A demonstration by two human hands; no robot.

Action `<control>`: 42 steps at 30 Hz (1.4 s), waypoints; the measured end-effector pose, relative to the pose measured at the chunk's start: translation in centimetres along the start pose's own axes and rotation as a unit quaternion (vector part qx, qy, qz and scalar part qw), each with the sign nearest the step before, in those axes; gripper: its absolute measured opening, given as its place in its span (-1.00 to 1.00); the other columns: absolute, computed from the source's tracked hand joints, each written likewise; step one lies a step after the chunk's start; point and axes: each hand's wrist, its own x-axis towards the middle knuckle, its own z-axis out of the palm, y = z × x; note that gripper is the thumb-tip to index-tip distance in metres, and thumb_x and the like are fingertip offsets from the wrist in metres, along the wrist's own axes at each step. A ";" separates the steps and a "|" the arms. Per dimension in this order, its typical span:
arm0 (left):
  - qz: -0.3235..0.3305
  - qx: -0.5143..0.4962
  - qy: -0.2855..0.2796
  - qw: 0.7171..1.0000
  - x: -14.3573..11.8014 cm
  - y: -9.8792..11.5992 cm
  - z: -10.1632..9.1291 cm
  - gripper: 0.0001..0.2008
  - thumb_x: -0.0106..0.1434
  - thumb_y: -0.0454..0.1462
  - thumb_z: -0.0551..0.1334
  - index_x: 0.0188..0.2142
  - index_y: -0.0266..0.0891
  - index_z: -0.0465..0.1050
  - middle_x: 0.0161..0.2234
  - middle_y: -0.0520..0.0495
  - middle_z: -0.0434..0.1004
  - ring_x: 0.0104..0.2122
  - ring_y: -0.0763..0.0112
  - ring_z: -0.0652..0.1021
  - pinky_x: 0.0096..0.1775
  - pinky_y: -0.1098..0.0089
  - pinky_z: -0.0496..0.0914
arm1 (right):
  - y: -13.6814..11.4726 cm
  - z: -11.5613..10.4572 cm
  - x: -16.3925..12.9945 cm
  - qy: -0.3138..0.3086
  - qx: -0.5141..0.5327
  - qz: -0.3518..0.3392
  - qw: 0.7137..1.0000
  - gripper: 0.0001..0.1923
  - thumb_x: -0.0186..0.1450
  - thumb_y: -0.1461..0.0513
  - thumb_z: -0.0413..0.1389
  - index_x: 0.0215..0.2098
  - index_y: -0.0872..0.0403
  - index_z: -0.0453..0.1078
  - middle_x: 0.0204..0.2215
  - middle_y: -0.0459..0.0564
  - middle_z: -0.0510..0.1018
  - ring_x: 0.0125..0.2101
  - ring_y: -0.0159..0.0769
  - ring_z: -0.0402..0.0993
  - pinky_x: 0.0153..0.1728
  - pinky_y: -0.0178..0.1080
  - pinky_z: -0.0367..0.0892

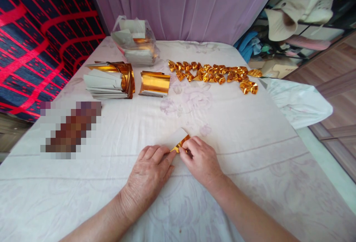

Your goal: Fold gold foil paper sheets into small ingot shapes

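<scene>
Between my hands lies a sheet of gold foil paper (178, 137), white side up, with its near edge folded over to show a gold strip. My left hand (151, 168) presses on the left end of the fold, fingertips on the paper. My right hand (201, 160) pinches the right end of the same strip between thumb and fingers. Farther off on the cloth, several folded gold foil pieces (207, 74) stand in rows. A small stack of gold paper (155, 82) sits to their left.
A larger stack of gold and white paper (108, 82) is at the left, with a clear plastic bag of more sheets (136, 45) behind it. A blurred-out object (73, 131) lies at the left. A purple curtain (183, 8) hangs behind; cluttered shelves (300, 23) stand right.
</scene>
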 end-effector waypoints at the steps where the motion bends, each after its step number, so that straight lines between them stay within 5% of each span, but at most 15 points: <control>1: 0.001 0.000 0.000 1.000 0.0 0.0 0.0 -0.69 0.32 -0.32 0.16 0.06 -0.25 0.40 -0.13 -0.14 0.49 -0.15 0.20 0.46 -0.10 0.11 0.42 | 0.0 0.0 0.0 0.000 -0.002 0.001 1.000 -0.82 0.31 0.27 0.05 -0.48 0.04 0.30 -0.49 -0.10 0.42 -0.47 -0.38 0.37 -0.40 -0.31 0.15; 31: -0.021 0.017 -0.026 0.999 0.2 0.1 -0.2 -0.70 0.32 -0.28 0.17 0.05 -0.15 0.41 -0.14 -0.06 0.51 -0.13 0.23 0.47 0.06 0.02 0.26 | -0.4 -0.4 0.0 -0.038 0.006 -0.012 0.999 -0.91 0.33 0.23 0.09 -0.34 0.04 0.37 -0.38 -0.05 0.48 -0.36 -0.31 0.43 -0.33 -0.28 0.23; 42: -0.021 0.013 -0.026 0.999 0.2 -0.2 -0.3 -0.73 0.32 -0.26 0.19 0.02 -0.12 0.43 -0.15 -0.04 0.53 -0.14 0.25 0.48 0.05 0.03 0.25 | 0.7 -1.0 0.2 -0.052 0.116 -0.019 0.992 -0.86 0.26 0.39 0.07 -0.36 0.02 0.33 -0.39 -0.11 0.46 -0.35 -0.36 0.42 -0.32 -0.33 0.26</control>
